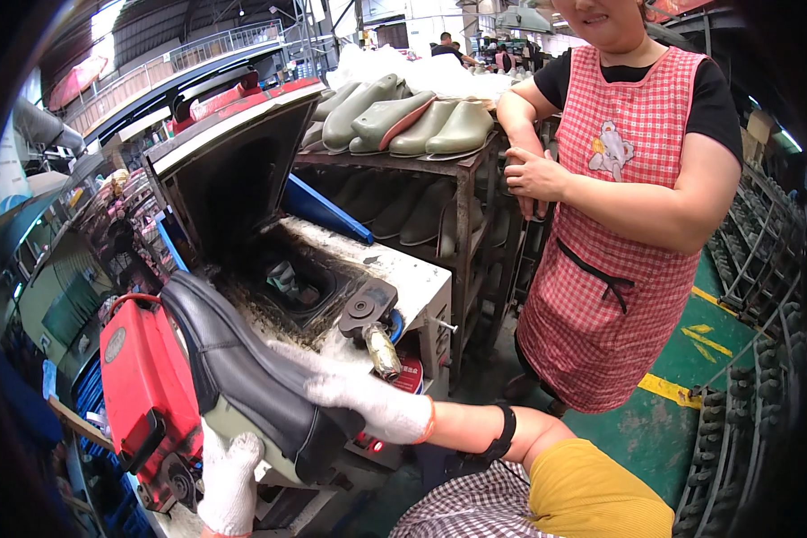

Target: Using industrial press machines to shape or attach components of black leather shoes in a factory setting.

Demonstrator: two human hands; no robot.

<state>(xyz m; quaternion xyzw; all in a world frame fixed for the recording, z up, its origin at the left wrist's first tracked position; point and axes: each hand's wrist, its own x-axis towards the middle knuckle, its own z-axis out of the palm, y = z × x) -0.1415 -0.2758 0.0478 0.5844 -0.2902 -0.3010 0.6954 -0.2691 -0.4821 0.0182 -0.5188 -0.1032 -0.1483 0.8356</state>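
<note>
A black leather shoe upper (pixel 251 368) is stretched over a pale green shoe last (pixel 242 439), leaning at a slant against a red machine part (pixel 152 368). White knit gloves cover both my hands. My left hand (pixel 229 480) is closed on the lower left edge of the pale green last, its thumb side showing. On the upper's right side, my right hand (pixel 368 394) grips the black leather, its thumb on the near face and its fingers reaching along the far side. Part of the right fingers blurs into the pale background.
Behind stands a grimy machine with a raised lid (pixel 233 143) over a dark cavity (pixel 300 287). A metal fitting (pixel 381 350) juts out near my right hand. A rack (pixel 466 215) carries several green shoe lasts (pixel 421 125). A person in a checked apron (pixel 614 224) stands at right.
</note>
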